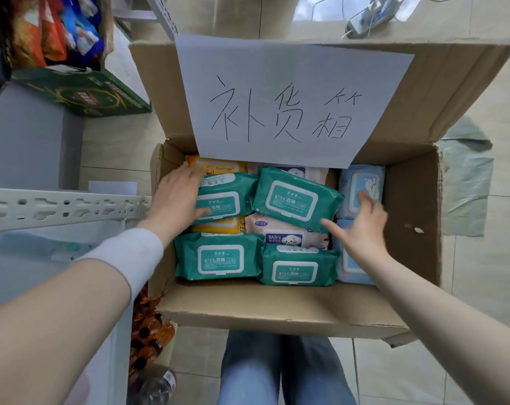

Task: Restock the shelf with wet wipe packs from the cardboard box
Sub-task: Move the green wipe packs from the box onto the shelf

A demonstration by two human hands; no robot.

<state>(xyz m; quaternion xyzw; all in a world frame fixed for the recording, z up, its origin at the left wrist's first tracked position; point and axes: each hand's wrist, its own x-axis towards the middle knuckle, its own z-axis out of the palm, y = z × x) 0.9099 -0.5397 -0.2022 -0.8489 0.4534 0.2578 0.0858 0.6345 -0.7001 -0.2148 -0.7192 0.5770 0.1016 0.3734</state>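
On the pale tiled floor (481, 287) stood the cardboard box (277, 311), full of wet wipe packs (218, 255). The left hand (174, 200), fingers spread, apparently clasped the green pack (227, 200) at ten o'clock. The right hand (361, 226), fingers splayed, hung at three o'clock beside the tilted pack (297, 197).

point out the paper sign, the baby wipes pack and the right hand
paper sign (291, 103), head view, middle of the sheet
baby wipes pack (283, 238), head view, its printed label
right hand (361, 226), head view, back of the hand
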